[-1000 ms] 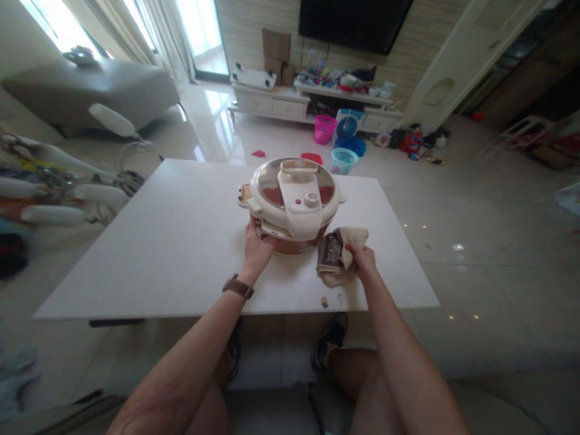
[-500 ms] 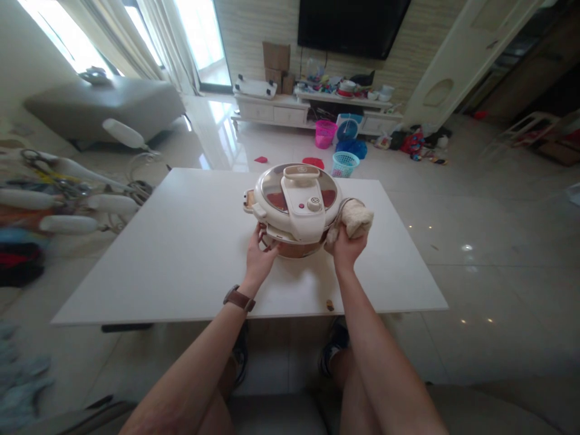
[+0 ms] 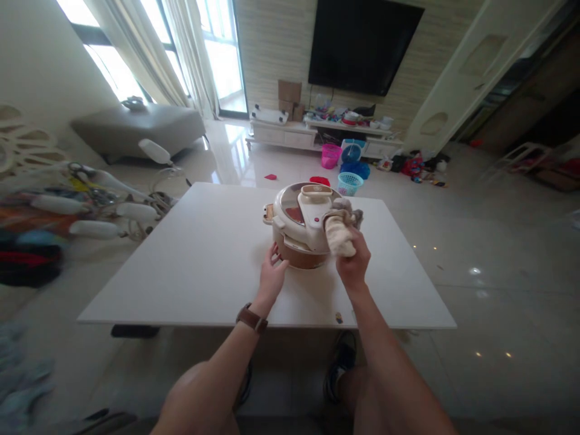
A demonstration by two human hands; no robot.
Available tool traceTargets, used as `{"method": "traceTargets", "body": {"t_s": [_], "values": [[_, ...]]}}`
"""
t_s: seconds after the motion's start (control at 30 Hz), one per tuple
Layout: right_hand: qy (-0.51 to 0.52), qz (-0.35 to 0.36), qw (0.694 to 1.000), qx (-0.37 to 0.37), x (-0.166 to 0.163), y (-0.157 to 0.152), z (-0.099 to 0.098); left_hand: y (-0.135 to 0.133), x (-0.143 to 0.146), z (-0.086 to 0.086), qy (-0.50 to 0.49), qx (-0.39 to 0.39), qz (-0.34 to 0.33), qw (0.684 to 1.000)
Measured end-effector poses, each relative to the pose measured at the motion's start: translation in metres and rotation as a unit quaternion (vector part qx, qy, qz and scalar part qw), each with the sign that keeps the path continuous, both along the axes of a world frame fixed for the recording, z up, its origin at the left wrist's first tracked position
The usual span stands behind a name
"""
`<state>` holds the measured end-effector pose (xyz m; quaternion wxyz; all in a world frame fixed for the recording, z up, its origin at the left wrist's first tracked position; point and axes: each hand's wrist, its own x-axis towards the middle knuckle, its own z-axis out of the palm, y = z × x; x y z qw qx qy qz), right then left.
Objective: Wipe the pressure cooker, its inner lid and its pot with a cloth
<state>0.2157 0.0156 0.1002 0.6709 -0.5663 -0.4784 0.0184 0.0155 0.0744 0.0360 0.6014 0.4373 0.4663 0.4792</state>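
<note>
A cream and brown pressure cooker (image 3: 302,258) with a clear-windowed lid (image 3: 290,205) stands upright on the white table. My left hand (image 3: 272,278) is at its lower left side, thumb and fingers apart, the fingertips against or very near the wall. In my right hand (image 3: 354,263) is a bunched beige cloth (image 3: 341,232), lying over the right part of the lid. The cloth covers the lid's knob and right edge. A red button (image 3: 316,219) and the lid's top handle (image 3: 316,191) remain visible.
The white table (image 3: 203,260) has a small brown figure-like object (image 3: 339,317) near its front edge. Beyond it on the floor are a light blue basket (image 3: 350,183) and a pink basket (image 3: 330,156). A white-armed lamp (image 3: 136,211) stands at the left.
My right hand has brought the cloth from the cooker's right side up onto the lid, hiding the knob. The left hand stays low by the cooker's left side. The view has tilted up.
</note>
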Motion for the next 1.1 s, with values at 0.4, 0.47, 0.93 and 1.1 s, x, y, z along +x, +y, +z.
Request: {"method": "traceTargets", "body": {"t_s": [0.4, 0.47, 0.93, 1.1], "values": [[-0.473, 0.016, 0.819, -0.326, -0.024, 0.057, 0.122, -0.024, 0.000, 0.016, -0.061, -0.084, -0.010, 0.995], [-0.527, 0.037, 0.781, -0.335, -0.034, 0.057, 0.126, -0.022, -0.002, 0.021, -0.076, -0.080, -0.007, 0.994], [-0.238, 0.016, 0.957, -0.163, 0.069, 0.045, 0.063, -0.024, 0.002, 0.025, -0.091, 0.015, -0.054, 0.994], [-0.168, -0.048, 0.979, -0.108, 0.057, 0.031, 0.024, -0.021, 0.009, 0.020, -0.064, 0.070, -0.066, 0.993]]}}
